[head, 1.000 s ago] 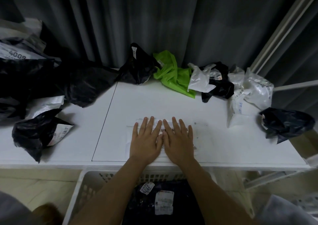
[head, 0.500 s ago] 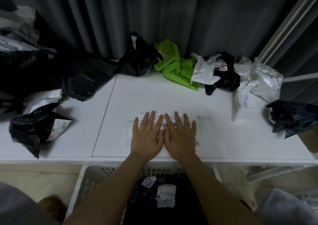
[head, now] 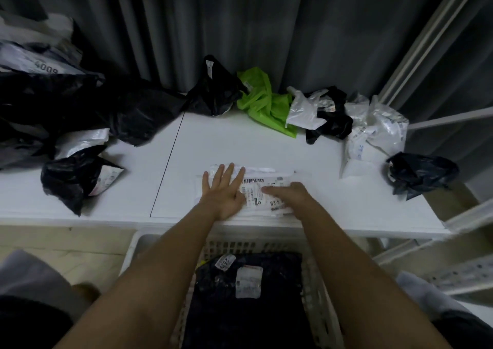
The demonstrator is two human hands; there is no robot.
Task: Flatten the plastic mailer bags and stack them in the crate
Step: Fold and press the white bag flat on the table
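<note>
- The white mailer bag (head: 256, 188) lies flat on the white table (head: 333, 209) near its front edge, at 12 o'clock from the crate (head: 317, 295).
- The left hand (head: 222, 192), fingers straight and spread, presses the bag's 9 o'clock end.
- The right hand (head: 289, 192) rests on its 3 o'clock half; it is blurred, so its finger pose cannot be told.
- In the crate lies a black bag (head: 213, 308).

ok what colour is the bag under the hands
White, with a barcode label; the bag shows best in the head view.
</note>
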